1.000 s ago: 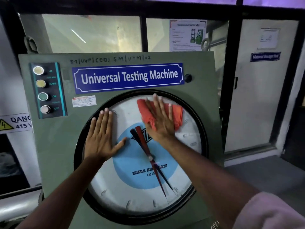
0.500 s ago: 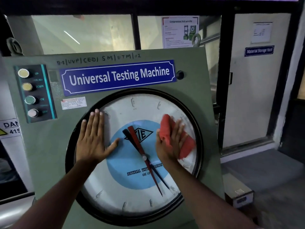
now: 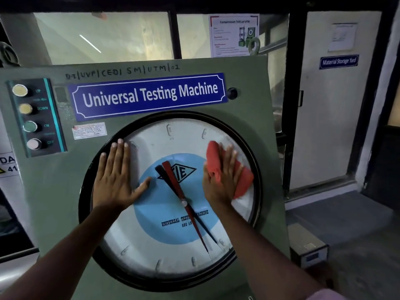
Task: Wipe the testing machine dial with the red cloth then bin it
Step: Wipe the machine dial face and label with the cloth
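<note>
The testing machine's round dial (image 3: 164,252) has a white face, a blue centre, a black rim and red and black pointers. It fills the middle of the green machine front (image 3: 54,202). My right hand (image 3: 220,180) lies flat on the red cloth (image 3: 244,180), pressing it against the glass at the dial's right side. My left hand (image 3: 114,178) rests flat with spread fingers on the dial's left edge and holds nothing. No bin is in view.
A panel with several push buttons (image 3: 30,126) sits at the machine's upper left. A blue nameplate (image 3: 149,94) is above the dial. A grey box (image 3: 307,247) stands on the floor at the right, before a white door (image 3: 331,105).
My right hand has slid the red cloth from the dial's top centre down to its right side. My left hand has stayed planted on the left edge.
</note>
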Demonstrator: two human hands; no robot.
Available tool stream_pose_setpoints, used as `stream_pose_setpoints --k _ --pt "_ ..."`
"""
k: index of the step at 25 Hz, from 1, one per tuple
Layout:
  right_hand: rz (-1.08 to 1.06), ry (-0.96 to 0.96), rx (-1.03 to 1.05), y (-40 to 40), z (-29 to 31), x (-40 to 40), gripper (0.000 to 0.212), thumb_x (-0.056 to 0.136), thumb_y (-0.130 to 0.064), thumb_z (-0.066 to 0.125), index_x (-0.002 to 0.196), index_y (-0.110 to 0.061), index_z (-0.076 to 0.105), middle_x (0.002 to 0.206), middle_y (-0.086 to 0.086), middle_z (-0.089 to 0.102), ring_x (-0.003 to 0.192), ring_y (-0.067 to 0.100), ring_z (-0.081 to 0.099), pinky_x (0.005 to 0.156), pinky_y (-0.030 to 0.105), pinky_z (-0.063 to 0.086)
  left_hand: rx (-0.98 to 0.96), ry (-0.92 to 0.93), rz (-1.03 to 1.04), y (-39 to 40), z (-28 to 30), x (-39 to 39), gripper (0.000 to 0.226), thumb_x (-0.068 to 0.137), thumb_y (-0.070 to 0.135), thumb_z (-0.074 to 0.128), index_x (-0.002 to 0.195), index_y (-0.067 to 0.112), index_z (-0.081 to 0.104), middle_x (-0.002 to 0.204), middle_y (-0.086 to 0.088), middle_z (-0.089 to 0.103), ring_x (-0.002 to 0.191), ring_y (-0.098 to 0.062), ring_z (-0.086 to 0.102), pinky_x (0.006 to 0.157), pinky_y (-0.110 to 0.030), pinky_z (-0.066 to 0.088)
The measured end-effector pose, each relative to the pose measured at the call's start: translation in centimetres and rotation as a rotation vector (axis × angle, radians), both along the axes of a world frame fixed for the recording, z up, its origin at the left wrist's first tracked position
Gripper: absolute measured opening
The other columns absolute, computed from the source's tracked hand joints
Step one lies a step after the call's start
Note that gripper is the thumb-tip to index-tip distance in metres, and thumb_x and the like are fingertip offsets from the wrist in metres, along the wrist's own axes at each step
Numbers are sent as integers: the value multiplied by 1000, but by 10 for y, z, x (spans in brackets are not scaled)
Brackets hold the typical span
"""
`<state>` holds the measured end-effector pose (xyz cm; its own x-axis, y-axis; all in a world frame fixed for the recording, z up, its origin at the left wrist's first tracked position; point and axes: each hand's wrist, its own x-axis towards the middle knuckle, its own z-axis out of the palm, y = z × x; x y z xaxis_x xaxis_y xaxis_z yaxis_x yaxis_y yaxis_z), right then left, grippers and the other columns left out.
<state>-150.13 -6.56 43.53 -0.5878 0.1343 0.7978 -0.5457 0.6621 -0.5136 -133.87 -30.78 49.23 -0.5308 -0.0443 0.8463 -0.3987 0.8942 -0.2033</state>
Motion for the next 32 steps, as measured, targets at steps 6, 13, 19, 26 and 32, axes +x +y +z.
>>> stream_pose_setpoints --k 6,13,19,26,32 --pt "51 -85 49 -28 48 9 82 102 -53 37 171 -16 14 179 12 11 166 34 9 130 66 14 0 21 -20 2 0 1 113 95 80 31 174 4 5 183 -12 2 171 -26 4 139 -44 0" --pt "97 159 161 -3 51 -16 94 103 -49 53 168 -37 -14 179 -3 2 166 25 12 131 61 8 -12 20 -19 1 0 -1 111 96 80 30 174 4 6 183 -12 3 171 -28 7 139 -45 2" --pt "-31 -149 -21 43 -55 1 77 106 -53 35 168 -11 15 176 16 20 163 36 19 125 69 27 -1 1 -11 2 1 0 112 95 80 30 174 5 4 183 -11 0 171 -27 3 139 -45 1" --pt "34 -123 -103 -17 49 4 82 104 -51 35 170 -9 11 178 15 12 165 38 14 127 69 19 -3 16 -6 -1 0 -1 112 96 81 30 174 5 6 184 -11 2 171 -25 3 139 -44 1" --pt "183 285 432 -46 31 25 87 98 -58 45 172 -30 8 181 0 1 167 23 2 132 61 5 -26 48 -17 -3 -2 -2 109 98 82 28 174 6 6 184 -10 5 171 -24 5 139 -43 2"
